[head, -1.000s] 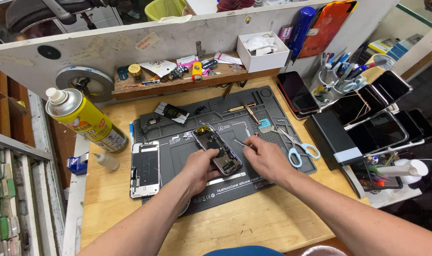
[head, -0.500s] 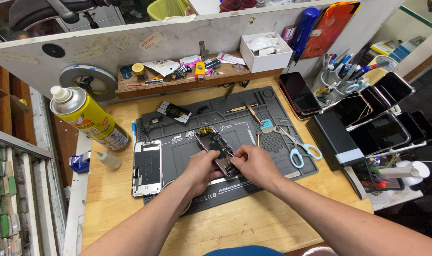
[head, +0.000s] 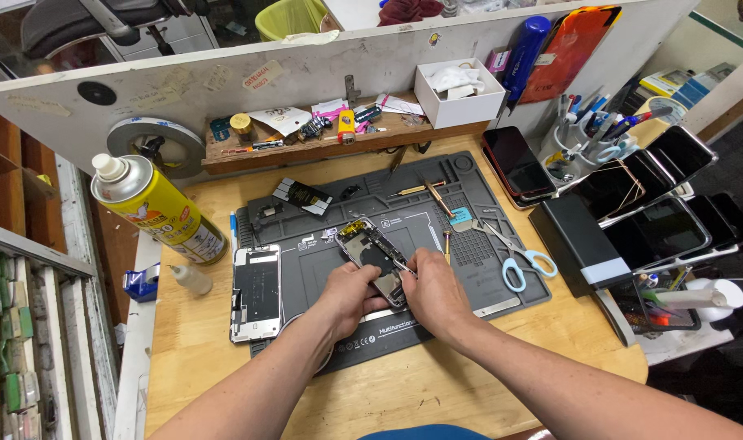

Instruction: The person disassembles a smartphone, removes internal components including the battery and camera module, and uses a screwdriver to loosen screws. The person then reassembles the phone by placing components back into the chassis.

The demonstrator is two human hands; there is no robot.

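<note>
Both hands meet over an opened phone body (head: pixel 370 254) that lies tilted on the grey work mat (head: pixel 469 285), its bare insides facing up. The left hand (head: pixel 351 295) is curled around the near end of the phone and steadies it; the right hand (head: pixel 433 287) is closed in a pinch at the phone's right edge, seemingly on a thin tool, though the tool is too small to tell for sure. The chief risk, as I judge it, is a slip: a pinched point that skids off a small part could scratch the board or tear a thin cable. The phone rests only at one end under the left fingers, so a hard push could pivot it on the mat. The detached screen panel (head: pixel 256 292) lies just beside the left forearm, where a shifting elbow could nudge it, and the loose screwdrivers (head: pixel 433 195) and scissors (head: pixel 518 262) near the right wrist could be knocked
</note>
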